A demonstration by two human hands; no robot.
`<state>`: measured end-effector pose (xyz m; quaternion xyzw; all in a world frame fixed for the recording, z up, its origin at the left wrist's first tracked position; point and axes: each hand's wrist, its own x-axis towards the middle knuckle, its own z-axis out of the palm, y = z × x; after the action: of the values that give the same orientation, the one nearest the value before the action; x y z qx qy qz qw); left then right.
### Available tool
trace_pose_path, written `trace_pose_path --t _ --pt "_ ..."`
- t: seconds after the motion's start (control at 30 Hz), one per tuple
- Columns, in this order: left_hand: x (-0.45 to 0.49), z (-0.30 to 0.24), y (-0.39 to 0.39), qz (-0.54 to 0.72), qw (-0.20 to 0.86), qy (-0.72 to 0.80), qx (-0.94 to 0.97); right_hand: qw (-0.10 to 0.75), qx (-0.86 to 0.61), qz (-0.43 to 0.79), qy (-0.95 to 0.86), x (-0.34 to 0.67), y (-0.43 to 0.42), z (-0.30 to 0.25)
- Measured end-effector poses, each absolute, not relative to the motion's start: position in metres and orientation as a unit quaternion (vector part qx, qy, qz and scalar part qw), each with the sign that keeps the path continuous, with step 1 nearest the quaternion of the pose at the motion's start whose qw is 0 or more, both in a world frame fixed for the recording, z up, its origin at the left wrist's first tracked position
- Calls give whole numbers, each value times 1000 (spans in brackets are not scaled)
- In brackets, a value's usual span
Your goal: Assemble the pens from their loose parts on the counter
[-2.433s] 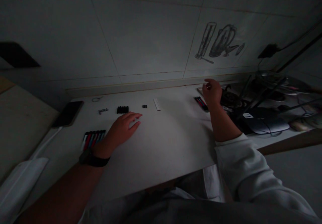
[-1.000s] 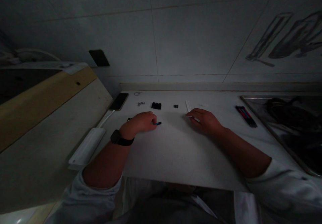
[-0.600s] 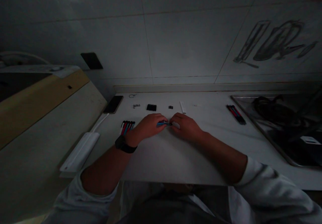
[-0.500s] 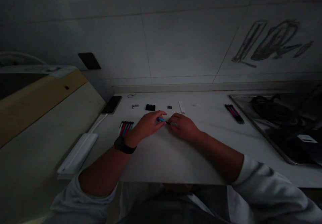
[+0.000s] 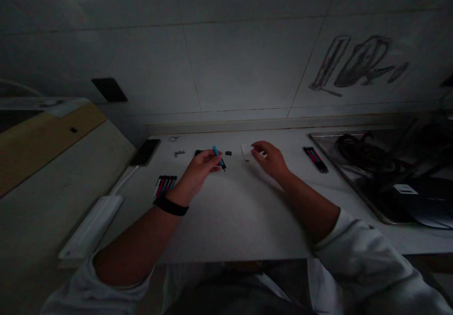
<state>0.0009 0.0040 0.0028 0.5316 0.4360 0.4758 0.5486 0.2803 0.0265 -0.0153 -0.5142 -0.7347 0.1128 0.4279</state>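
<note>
My left hand (image 5: 198,167) pinches a short blue pen piece (image 5: 218,155) with a dark tip, lifted a little above the white counter (image 5: 230,211). A black watch (image 5: 170,206) sits on that wrist. My right hand (image 5: 271,159) reaches toward the back of the counter, its fingertips at a small white strip (image 5: 245,152); the dim light hides whether they hold anything. Left of my left hand lies a row of red, blue and black pen pieces (image 5: 164,185). Small black parts (image 5: 228,153) and tiny grey bits (image 5: 179,153) lie along the back.
A dark phone (image 5: 145,152) lies at the counter's back left, with a white cable running to a white block (image 5: 91,227). A bundle of pens (image 5: 315,158) lies right of my right hand. A metal sink (image 5: 382,164) with dark cables fills the right. A tiled wall stands behind.
My hands were together on the blue piece; now they are apart. My left hand has lifted the blue piece, and my right hand has reached back toward the white strip.
</note>
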Motion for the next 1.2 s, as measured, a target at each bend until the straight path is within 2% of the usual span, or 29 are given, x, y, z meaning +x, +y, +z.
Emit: trace_pose_path --t 0.1,0.23,0.47,0.77,0.87,0.97,1.1,1.2 --pt "2 -2 6 486 553 440 515 424 -610 45 -668 332 56 -22" --pt "3 -16 4 487 551 442 514 344 -678 54 -648 372 77 -37" --pt "-1 -23 1 436 577 425 544 277 -678 83 -676 375 84 -47" --pt "1 -26 -1 430 595 413 539 264 -692 59 -669 375 86 -48" --pt "1 -24 -2 434 589 410 545 288 -716 61 -633 379 87 -46" --pt "2 -21 -3 445 572 405 558 354 -718 90 -592 381 85 -42" --pt "2 -22 -2 445 539 403 591 461 -636 191 -588 365 75 -34" --pt "2 -27 0 435 501 404 629 495 -568 262 -603 337 63 -22"
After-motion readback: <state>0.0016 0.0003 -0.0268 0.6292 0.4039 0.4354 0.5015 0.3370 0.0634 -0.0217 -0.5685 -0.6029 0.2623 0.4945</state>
